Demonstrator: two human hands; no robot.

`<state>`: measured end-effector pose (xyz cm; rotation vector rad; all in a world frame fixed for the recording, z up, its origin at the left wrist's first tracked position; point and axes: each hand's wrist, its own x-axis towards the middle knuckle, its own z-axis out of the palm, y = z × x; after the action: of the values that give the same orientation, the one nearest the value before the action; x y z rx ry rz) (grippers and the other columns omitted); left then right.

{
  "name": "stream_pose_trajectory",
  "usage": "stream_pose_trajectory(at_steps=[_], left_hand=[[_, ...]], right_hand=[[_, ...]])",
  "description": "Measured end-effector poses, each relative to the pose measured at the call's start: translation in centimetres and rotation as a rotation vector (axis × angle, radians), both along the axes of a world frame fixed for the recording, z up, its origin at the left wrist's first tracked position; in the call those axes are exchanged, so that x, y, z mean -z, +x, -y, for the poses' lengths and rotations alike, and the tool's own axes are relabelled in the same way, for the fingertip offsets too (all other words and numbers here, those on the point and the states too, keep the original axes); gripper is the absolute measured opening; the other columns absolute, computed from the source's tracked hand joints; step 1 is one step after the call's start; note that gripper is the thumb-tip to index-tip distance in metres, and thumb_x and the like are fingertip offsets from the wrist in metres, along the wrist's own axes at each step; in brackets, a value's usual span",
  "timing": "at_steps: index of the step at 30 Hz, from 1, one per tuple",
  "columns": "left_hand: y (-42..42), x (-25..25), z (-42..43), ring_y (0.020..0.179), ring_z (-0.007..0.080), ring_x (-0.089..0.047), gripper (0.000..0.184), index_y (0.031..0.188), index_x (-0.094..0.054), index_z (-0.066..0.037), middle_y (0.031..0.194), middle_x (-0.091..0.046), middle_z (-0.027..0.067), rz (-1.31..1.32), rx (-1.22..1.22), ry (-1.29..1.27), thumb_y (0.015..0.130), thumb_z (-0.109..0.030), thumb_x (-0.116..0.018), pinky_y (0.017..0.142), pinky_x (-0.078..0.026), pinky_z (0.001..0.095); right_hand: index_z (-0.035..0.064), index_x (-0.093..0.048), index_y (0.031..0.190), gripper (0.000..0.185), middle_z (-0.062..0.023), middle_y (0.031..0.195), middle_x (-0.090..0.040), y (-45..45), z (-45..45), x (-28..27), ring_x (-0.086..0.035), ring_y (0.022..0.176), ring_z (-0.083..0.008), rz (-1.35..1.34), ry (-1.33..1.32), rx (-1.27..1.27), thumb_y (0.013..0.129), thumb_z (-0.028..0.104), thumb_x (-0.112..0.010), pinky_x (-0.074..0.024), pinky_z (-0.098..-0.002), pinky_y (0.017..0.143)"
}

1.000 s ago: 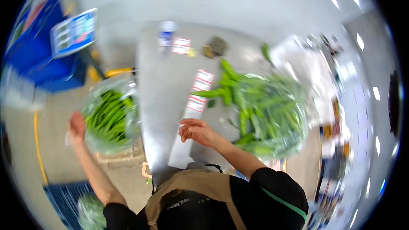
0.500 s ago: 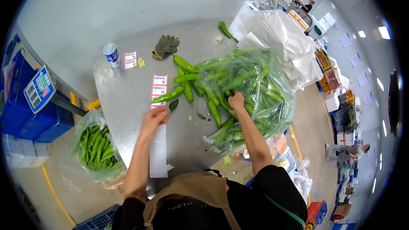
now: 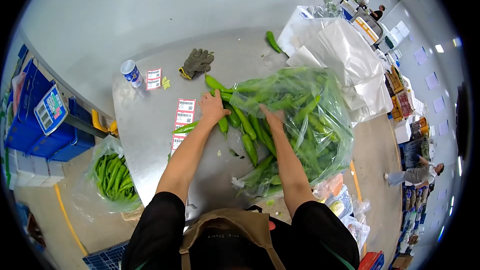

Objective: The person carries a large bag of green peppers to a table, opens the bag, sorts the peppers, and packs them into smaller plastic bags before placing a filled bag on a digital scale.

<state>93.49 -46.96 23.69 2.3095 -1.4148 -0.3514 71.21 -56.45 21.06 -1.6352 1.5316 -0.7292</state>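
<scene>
Long green peppers (image 3: 248, 149) spill from the mouth of a clear plastic bag (image 3: 327, 140) full of peppers on the metal table. My left hand (image 3: 214, 109) lies over the loose peppers left of the bag, fingers spread and touching them. At the bag's mouth, my right hand (image 3: 273, 119) has its fingers bent at the plastic edge among the peppers; part of it is behind the film. One pepper (image 3: 186, 127) rests across a strip of barcode labels (image 3: 184, 117), beside my left forearm.
A dark work glove (image 3: 196, 63), a blue-and-white can (image 3: 131, 73) and a label pair (image 3: 153, 78) sit toward the back. White plastic sheets (image 3: 345, 65) lie back right. Left of the table are a scale display (image 3: 51, 110) and another pepper bag (image 3: 114, 177). A person (image 3: 417, 175) stands far right.
My left hand has moved from the label strip up and right onto the loose peppers. My right hand stays at the bag's mouth, its fingers less tightly curled. The view has shifted slightly.
</scene>
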Motion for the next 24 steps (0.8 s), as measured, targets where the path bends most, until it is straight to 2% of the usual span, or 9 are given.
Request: stream_pose_trajectory(at_steps=[3, 6, 9, 10, 13, 17, 19, 20, 24], left_hand=[[0.3, 0.7, 1.2, 0.108, 0.0336, -0.048, 0.067, 0.111, -0.053, -0.005, 0.114, -0.050, 0.0167, 0.175, 0.071, 0.066, 0.062, -0.042, -0.078, 0.090, -0.035, 0.0529], [0.9, 1.2, 1.8, 0.102, 0.0351, -0.054, 0.058, 0.106, -0.057, -0.004, 0.105, -0.058, 0.0190, 0.149, 0.174, 0.130, 0.070, -0.046, -0.072, 0.086, -0.040, 0.0506], [0.8, -1.8, 2.1, 0.094, 0.0368, -0.060, 0.053, 0.099, -0.060, 0.000, 0.095, -0.062, 0.0227, -0.012, 0.131, 0.183, 0.077, -0.047, -0.065, 0.080, -0.046, 0.0476], [0.6, -2.8, 1.8, 0.092, 0.0371, -0.061, 0.052, 0.098, -0.060, 0.001, 0.093, -0.064, 0.0240, -0.074, 0.094, 0.203, 0.080, -0.047, -0.062, 0.078, -0.047, 0.0469], [1.0, -2.6, 0.7, 0.084, 0.0406, -0.062, 0.053, 0.093, -0.060, 0.004, 0.089, -0.063, 0.0262, -0.204, 0.096, 0.207, 0.080, -0.047, -0.061, 0.074, -0.050, 0.0456], [-0.7, -0.8, -3.2, 0.088, 0.0412, -0.061, 0.052, 0.095, -0.058, 0.006, 0.092, -0.063, 0.0271, -0.310, 0.075, 0.174, 0.080, -0.044, -0.062, 0.078, -0.049, 0.0453], [-2.8, -1.2, -3.6, 0.091, 0.0391, -0.061, 0.052, 0.097, -0.056, 0.006, 0.092, -0.062, 0.0271, -0.345, -0.030, 0.134, 0.079, -0.042, -0.063, 0.079, -0.048, 0.0445], [-3.8, -1.7, -3.6, 0.091, 0.0400, -0.060, 0.059, 0.108, -0.045, 0.009, 0.094, -0.061, 0.0274, -0.341, -0.064, 0.160, 0.077, -0.036, -0.068, 0.080, -0.049, 0.0440], [-6.5, 2.7, -3.7, 0.094, 0.0385, -0.060, 0.068, 0.113, -0.037, 0.009, 0.097, -0.059, 0.0285, -0.389, -0.284, -0.043, 0.070, -0.028, -0.075, 0.083, -0.048, 0.0428]], right_hand=[[-0.0060, -0.030, 0.135, 0.088, -0.0210, 0.132, -0.045, 1.7, 0.5, -0.5, -0.044, 0.119, -0.0299, 0.025, 0.298, 0.358, 0.073, 0.039, -0.073, -0.0328, -0.0388, 0.100], [-0.0116, -0.049, 0.116, 0.077, -0.0229, 0.124, -0.051, 0.0, 3.7, 4.1, -0.050, 0.111, -0.0331, 0.256, 0.246, 0.353, 0.068, 0.042, -0.076, -0.0412, -0.0426, 0.093], [-0.0112, -0.054, 0.105, 0.063, -0.0187, 0.109, -0.058, -0.7, 1.7, -4.9, -0.054, 0.100, -0.0287, 0.261, 0.551, 0.008, 0.068, 0.036, -0.075, -0.0432, -0.0411, 0.085], [-0.0066, -0.057, 0.100, 0.048, -0.0123, 0.095, -0.058, -0.3, -0.5, -7.5, -0.054, 0.087, -0.0225, 0.073, 0.408, 0.044, 0.068, 0.026, -0.071, -0.0438, -0.0373, 0.075], [-0.0024, -0.058, 0.102, 0.042, -0.0085, 0.090, -0.059, -1.8, -0.6, -4.6, -0.055, 0.084, -0.0193, 0.033, 0.504, -0.202, 0.067, 0.020, -0.068, -0.0430, -0.0342, 0.071], [0.0007, -0.058, 0.112, 0.044, -0.0080, 0.095, -0.061, -1.8, -1.0, -0.9, -0.056, 0.089, -0.0216, 0.189, 0.398, -0.215, 0.073, 0.020, -0.067, -0.0445, -0.0358, 0.074], [0.0022, -0.054, 0.120, 0.050, -0.0092, 0.102, -0.060, -0.9, -1.4, -2.5, -0.055, 0.094, -0.0217, -0.051, 0.258, -0.335, 0.074, 0.018, -0.067, -0.0442, -0.0362, 0.079], [0.0029, -0.052, 0.124, 0.054, -0.0098, 0.105, -0.059, -0.4, -1.4, -3.2, -0.054, 0.096, -0.0218, -0.169, 0.180, -0.395, 0.075, 0.018, -0.067, -0.0441, -0.0363, 0.081], [0.0016, -0.038, 0.134, 0.074, -0.0131, 0.119, -0.053, 0.2, -1.6, -2.9, -0.051, 0.105, -0.0226, 0.139, 0.300, -0.519, 0.071, 0.017, -0.073, -0.0409, -0.0347, 0.090]])
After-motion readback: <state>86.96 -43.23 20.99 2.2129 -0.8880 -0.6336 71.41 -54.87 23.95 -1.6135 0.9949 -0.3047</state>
